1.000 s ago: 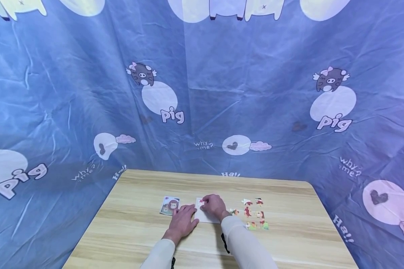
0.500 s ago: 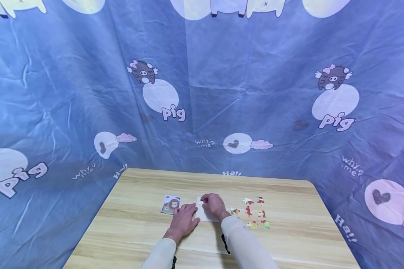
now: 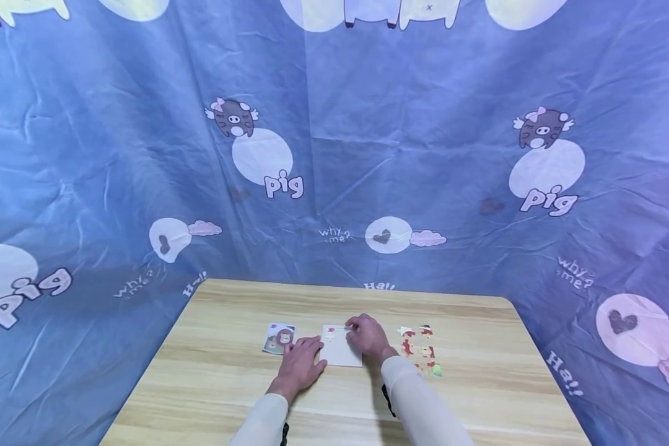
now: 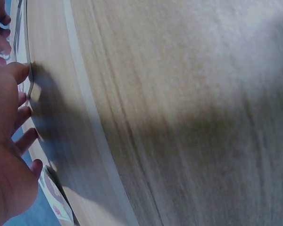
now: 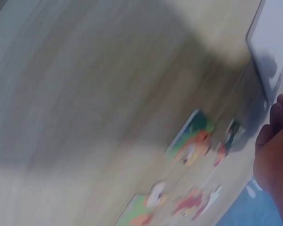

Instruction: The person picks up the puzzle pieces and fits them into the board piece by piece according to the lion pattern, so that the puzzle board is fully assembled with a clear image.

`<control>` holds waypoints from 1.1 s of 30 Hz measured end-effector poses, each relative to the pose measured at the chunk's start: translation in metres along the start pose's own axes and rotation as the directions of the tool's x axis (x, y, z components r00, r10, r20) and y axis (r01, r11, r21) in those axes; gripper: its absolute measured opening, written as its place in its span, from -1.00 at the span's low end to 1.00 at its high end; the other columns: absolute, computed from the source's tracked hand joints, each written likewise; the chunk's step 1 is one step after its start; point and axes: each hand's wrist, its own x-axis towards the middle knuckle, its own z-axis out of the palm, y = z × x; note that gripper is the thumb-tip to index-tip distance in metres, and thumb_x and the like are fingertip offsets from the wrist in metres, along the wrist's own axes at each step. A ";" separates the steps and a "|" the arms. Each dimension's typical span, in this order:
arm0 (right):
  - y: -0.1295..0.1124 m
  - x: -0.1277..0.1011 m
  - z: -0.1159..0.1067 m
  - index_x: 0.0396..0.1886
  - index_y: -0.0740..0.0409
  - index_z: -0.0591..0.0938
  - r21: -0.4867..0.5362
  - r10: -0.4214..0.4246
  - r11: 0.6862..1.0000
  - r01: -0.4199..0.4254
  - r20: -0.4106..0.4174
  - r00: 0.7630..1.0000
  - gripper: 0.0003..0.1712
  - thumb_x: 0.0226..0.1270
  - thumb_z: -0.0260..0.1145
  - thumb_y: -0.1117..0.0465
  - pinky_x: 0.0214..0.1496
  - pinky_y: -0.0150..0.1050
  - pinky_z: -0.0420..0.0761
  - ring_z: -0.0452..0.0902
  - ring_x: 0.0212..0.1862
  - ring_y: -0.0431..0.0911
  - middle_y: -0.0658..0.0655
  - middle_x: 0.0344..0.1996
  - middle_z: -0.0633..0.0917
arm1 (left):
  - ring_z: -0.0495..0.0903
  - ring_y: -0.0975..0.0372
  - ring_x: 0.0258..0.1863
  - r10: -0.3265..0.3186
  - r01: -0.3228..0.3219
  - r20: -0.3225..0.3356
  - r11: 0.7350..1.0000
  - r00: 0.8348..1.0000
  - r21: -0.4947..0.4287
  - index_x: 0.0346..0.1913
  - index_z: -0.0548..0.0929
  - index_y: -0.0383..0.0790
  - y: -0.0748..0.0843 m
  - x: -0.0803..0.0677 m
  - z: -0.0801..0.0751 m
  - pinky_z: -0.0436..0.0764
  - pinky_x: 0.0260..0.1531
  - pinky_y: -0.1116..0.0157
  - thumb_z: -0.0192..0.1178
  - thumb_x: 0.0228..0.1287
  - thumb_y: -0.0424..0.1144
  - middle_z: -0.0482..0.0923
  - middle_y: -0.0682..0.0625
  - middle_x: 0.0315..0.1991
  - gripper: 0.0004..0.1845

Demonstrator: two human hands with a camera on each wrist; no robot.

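A white puzzle board [image 3: 342, 352] lies on the wooden table, with a small puzzle piece [image 3: 331, 331] bearing a pink-red patch at its upper left corner. My left hand [image 3: 301, 365] rests at the board's left edge, fingers extended; in the left wrist view its thumb meets the board's rim. Over the board's upper right part is my right hand [image 3: 368, 337], its fingers loosely bent and no piece visible between them. Right of it lie several loose puzzle pieces [image 3: 428, 353] in red, white and green, partly covered by the right forearm.
A picture card [image 3: 279, 339] with a lion on it lies left of the board, close to the left fingertips. The table [image 3: 228, 384] ends at a blue curtain [image 3: 345, 186] printed with pigs, which rises behind it and on both sides.
My right hand has let go of the pink-red puzzle piece and moved right across the board, leaving the piece in view at the upper left. The left hand stays at the board's edge.
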 end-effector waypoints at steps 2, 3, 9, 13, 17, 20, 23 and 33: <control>0.007 -0.002 -0.003 -0.23 -0.08 0.63 -0.019 -0.007 1.000 0.007 0.002 1.000 -0.74 -0.01 0.30 0.18 -0.26 -0.27 0.46 0.43 -0.34 -0.20 -0.04 -0.39 0.54 | 0.32 0.13 0.17 0.001 -0.001 -0.005 1.000 1.000 -0.005 0.06 0.50 0.00 -0.001 0.000 0.002 0.25 -0.05 0.03 0.07 0.11 0.09 0.38 0.09 0.19 -0.54; 0.009 -0.003 -0.006 -0.22 -0.06 0.63 -0.021 -0.007 1.000 0.007 0.007 1.000 -0.73 0.00 0.30 0.19 -0.27 -0.28 0.45 0.43 -0.34 -0.19 -0.03 -0.39 0.54 | 0.32 0.12 0.17 0.001 -0.001 -0.004 1.000 1.000 -0.010 0.06 0.50 0.00 -0.001 0.000 0.003 0.24 -0.04 0.03 0.07 0.11 0.09 0.38 0.08 0.19 -0.54; 0.021 -0.006 -0.020 -0.20 -0.05 0.63 -0.078 -0.034 0.996 0.035 0.014 0.999 -0.74 0.04 0.29 0.19 -0.31 -0.28 0.44 0.43 -0.36 -0.20 -0.02 -0.39 0.54 | 0.31 0.13 0.18 -0.015 0.015 0.016 1.000 1.000 -0.018 0.08 0.48 0.01 -0.002 0.000 0.002 0.25 0.01 0.02 0.06 0.12 0.09 0.37 0.09 0.21 -0.54; 0.032 -0.007 -0.027 -0.19 -0.08 0.63 -0.125 -0.036 0.991 0.038 0.018 0.999 -0.75 0.06 0.27 0.17 -0.33 -0.28 0.44 0.43 -0.37 -0.20 -0.06 -0.41 0.52 | 0.32 0.11 0.18 -0.002 0.002 0.015 1.000 1.000 -0.031 0.07 0.49 -0.01 -0.003 0.000 0.002 0.30 0.04 0.02 0.06 0.12 0.07 0.37 0.07 0.20 -0.54; 0.040 -0.009 -0.035 -0.17 -0.10 0.61 -0.137 -0.006 0.991 0.010 0.026 1.000 -0.74 0.09 0.25 0.16 -0.30 -0.28 0.46 0.45 -0.34 -0.21 -0.09 -0.38 0.52 | 0.32 0.11 0.17 -0.001 0.001 0.012 0.999 1.000 -0.045 0.07 0.49 -0.02 -0.003 0.000 0.002 0.32 0.06 0.02 0.07 0.11 0.07 0.37 0.06 0.20 -0.54; 0.046 -0.012 -0.043 -0.15 -0.07 0.61 -0.114 0.019 0.993 -0.016 0.026 0.999 -0.74 0.11 0.25 0.17 -0.29 -0.25 0.48 0.47 -0.33 -0.19 -0.07 -0.36 0.53 | 0.33 0.11 0.16 0.001 -0.001 0.001 0.999 1.000 -0.037 0.06 0.49 -0.02 -0.004 0.002 0.002 0.33 0.03 0.02 0.07 0.10 0.08 0.38 0.07 0.19 -0.54; 0.053 -0.016 -0.050 -0.16 -0.06 0.61 -0.121 0.034 0.992 -0.030 0.026 0.999 -0.74 0.10 0.24 0.18 -0.30 -0.23 0.49 0.48 -0.34 -0.17 -0.05 -0.35 0.54 | 0.34 0.09 0.14 0.008 -0.008 -0.003 1.000 1.000 -0.028 0.04 0.49 -0.02 -0.005 0.002 0.001 0.34 0.00 0.01 0.07 0.09 0.08 0.39 0.06 0.17 -0.54; 0.073 -0.026 -0.070 -0.15 -0.13 0.60 -0.199 0.101 0.976 -0.093 0.029 0.994 -0.72 0.09 0.21 0.15 -0.28 -0.13 0.48 0.48 -0.27 -0.11 0.00 -0.24 0.53 | 0.34 0.11 0.13 0.017 -0.017 -0.010 0.999 1.000 -0.036 0.03 0.50 0.02 -0.004 0.004 -0.001 0.33 -0.06 0.04 0.08 0.11 0.04 0.40 0.08 0.16 -0.59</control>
